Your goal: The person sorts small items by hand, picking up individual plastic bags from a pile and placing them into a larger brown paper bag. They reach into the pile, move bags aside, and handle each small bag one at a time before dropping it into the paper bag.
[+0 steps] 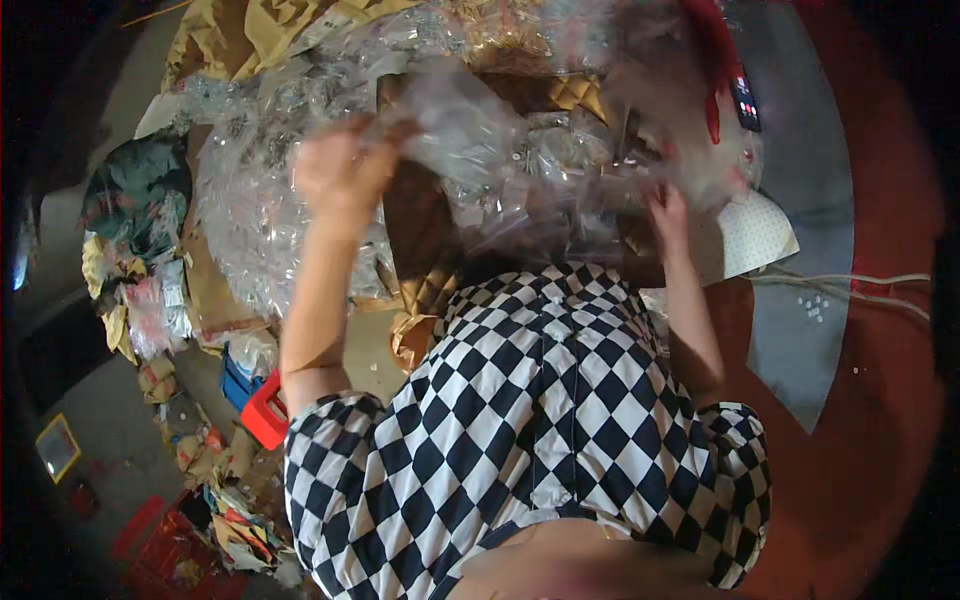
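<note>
A brown cardboard box (415, 215) stands against my front, with clear plastic bags (565, 150) in it. My left hand (345, 170) is raised over the box's left side, smeared by motion. Its fingers are closed at the edge of a clear plastic bag (455, 120), which blurs over the box. At the right side of the box is my right hand (668, 208), thumb side up. Blur hides its fingertips, so I cannot tell whether it grips a bag or the box edge.
Clear packets (260, 190) heap up left of the box. Brown paper (250, 40) lies at the far left, a phone (746, 103) at the far right. A dark green bag (140, 190), a red plastic thing (265, 412) and cardboard scraps (200, 440) are on the left. Cords (850, 283) cross the right.
</note>
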Available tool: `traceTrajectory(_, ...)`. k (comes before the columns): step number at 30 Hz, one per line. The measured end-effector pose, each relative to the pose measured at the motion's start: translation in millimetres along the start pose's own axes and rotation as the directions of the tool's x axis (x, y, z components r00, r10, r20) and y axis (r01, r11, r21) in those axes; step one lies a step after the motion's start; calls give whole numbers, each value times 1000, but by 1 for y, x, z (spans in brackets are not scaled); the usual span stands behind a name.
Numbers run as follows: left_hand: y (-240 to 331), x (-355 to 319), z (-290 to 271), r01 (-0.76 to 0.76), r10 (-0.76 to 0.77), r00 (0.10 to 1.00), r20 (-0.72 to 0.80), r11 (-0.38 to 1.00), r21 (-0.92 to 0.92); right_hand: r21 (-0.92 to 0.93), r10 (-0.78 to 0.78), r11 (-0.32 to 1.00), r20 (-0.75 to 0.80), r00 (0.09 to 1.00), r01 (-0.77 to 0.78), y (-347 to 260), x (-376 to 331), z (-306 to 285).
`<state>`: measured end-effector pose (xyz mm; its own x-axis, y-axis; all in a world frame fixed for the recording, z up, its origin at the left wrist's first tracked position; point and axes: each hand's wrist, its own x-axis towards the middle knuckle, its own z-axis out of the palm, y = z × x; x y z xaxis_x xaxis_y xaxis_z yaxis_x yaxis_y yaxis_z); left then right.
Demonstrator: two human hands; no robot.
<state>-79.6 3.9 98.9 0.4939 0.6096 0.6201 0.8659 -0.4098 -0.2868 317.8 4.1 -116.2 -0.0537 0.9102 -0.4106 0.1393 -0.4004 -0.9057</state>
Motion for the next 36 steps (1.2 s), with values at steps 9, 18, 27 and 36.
traceTrajectory(9,105,-41,51,755,-470,652,594,335,-564,100,-506,861,86,858,498,-155,9,90)
traceTrajectory(18,108,-17,43,454,-109,871,479,552,-699,-377,-338,152,849,406,914,-183,-5,105)
traceTrajectory(27,79,-9,51,326,38,901,432,599,-732,-418,-377,-143,861,341,897,-148,9,94)
traceTrajectory(36,63,-14,48,212,57,893,446,820,-531,-431,-628,171,645,435,886,-147,-2,75)
